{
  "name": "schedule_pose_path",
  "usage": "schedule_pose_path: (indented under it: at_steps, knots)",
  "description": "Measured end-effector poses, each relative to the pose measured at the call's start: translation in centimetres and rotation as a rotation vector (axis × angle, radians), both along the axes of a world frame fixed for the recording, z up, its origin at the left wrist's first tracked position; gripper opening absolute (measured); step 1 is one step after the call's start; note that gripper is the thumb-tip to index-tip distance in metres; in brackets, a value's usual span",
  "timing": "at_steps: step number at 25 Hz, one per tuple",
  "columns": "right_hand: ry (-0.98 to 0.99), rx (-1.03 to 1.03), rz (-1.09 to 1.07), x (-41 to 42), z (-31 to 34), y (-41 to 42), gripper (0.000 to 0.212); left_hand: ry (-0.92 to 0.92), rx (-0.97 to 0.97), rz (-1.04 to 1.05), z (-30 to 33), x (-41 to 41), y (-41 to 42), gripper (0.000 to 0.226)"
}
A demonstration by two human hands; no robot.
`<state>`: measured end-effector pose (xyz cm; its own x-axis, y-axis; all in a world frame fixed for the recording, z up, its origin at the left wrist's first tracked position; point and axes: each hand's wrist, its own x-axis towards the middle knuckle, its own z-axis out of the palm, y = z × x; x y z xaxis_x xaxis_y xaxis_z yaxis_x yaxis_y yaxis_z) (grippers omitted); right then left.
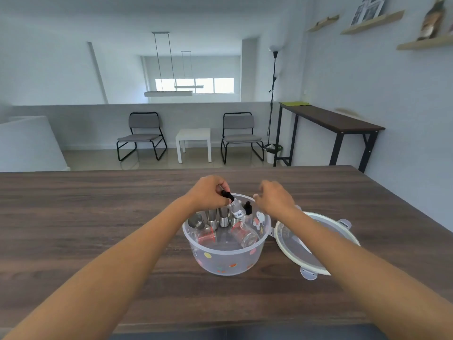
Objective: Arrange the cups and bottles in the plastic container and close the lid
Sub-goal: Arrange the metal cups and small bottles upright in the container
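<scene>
The round plastic container (pixel 226 251) sits on the wooden table (pixel 73 217), its lid (pixel 316 241) lying flat on the table just to its right. Over the container's far rim, the left hand (pixel 208 192) is curled around the black cap of a small clear bottle (pixel 234 207), pinching it between the fingertips; the bottle hangs tilted below the hand, its base down among the things in the container. A second black-capped bottle (pixel 248 211) stands upright beside it. Steel cups (pixel 215 218) line the far side, and glass cups with red print (pixel 208 238) lie nearer. The right hand (pixel 274 197) hovers just right of the bottles, fingers loosely bent; it seems to hold nothing, though its fingertips are blurred.
</scene>
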<state>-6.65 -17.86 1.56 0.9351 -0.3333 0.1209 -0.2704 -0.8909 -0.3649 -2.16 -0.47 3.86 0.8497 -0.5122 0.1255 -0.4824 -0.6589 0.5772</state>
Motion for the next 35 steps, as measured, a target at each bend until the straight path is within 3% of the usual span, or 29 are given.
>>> schedule_pose_path:
  at_steps: [5,8,13,19,22,24,27,30,35]
  knots:
    - [0.264,0.866,-0.194,-1.8,-0.8,-2.1,0.023,-0.107,0.042,-0.066,-1.9,-0.2,-4.0,0.021]
    - [0.283,1.043,-0.191,-2.5,-1.1,-2.1,0.030,-0.144,0.097,-0.094,-2.9,-0.4,-5.4,0.023]
    - [0.270,1.129,-0.189,-3.2,-1.1,-1.9,0.018,-0.189,0.203,-0.144,-4.4,-0.6,-6.4,0.026]
    - [0.266,1.135,-0.166,-3.2,-1.3,-1.9,0.032,-0.248,0.250,-0.149,-5.3,-1.1,-6.4,0.035]
    - [0.283,1.139,-0.136,-3.1,-1.2,-2.0,0.024,-0.254,0.210,-0.137,-4.4,-1.4,-5.3,0.053]
    - [0.284,1.125,-0.143,-2.8,-1.1,-2.2,0.017,-0.248,0.200,-0.094,-3.0,-0.9,-3.7,0.050]
    - [0.316,1.017,-0.162,-2.1,-0.7,-2.3,0.017,-0.286,0.455,0.030,-0.6,0.0,-0.2,0.022]
    - [0.362,0.878,-0.139,-1.8,-0.2,-1.8,0.024,-0.222,0.672,0.080,-0.3,0.4,2.8,0.029]
    - [0.356,0.864,-0.148,-2.1,0.1,-1.5,0.025,-0.235,0.726,0.031,-2.1,0.1,3.8,0.028]
